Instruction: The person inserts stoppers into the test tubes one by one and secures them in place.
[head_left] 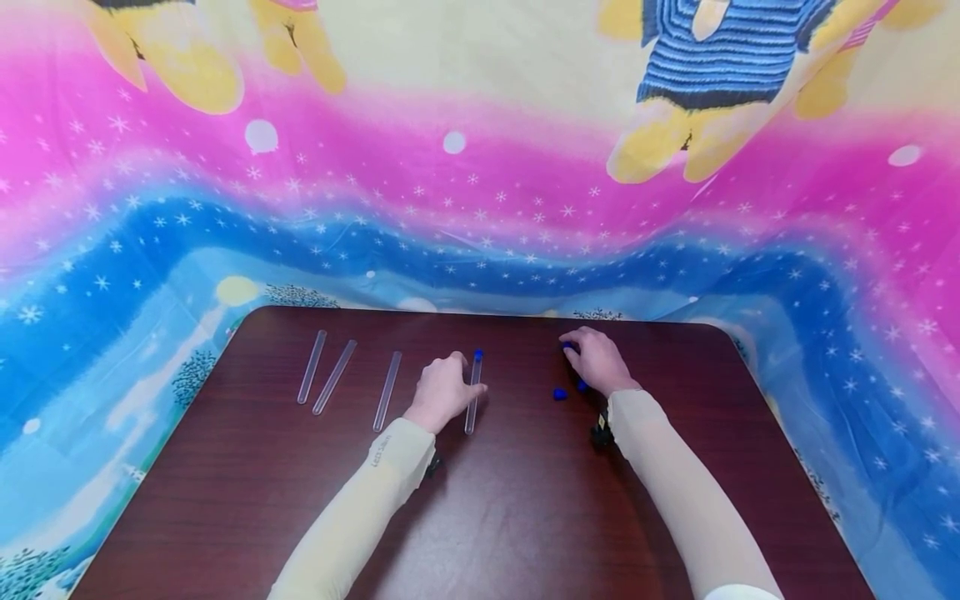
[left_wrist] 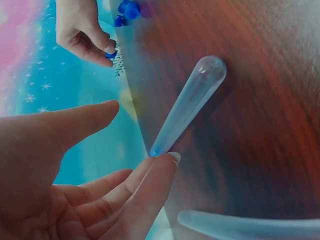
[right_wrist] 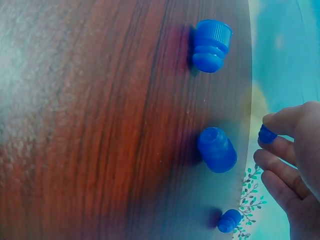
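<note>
My left hand is over a clear test tube that lies on the table with a blue cap at its far end. In the left wrist view the thumb stands apart from the fingers, whose tips overlap the tube's far end; whether they touch it I cannot tell. At the table's far right, my right hand pinches a blue stopper cap between thumb and finger. Ribbed blue caps lie on the tabletop beside it, with a smaller-looking cap farther off.
Three other clear tubes lie to the left: one tube near the left hand, then a slanted tube and the leftmost tube. The dark wooden table meets a patterned cloth at its far edge.
</note>
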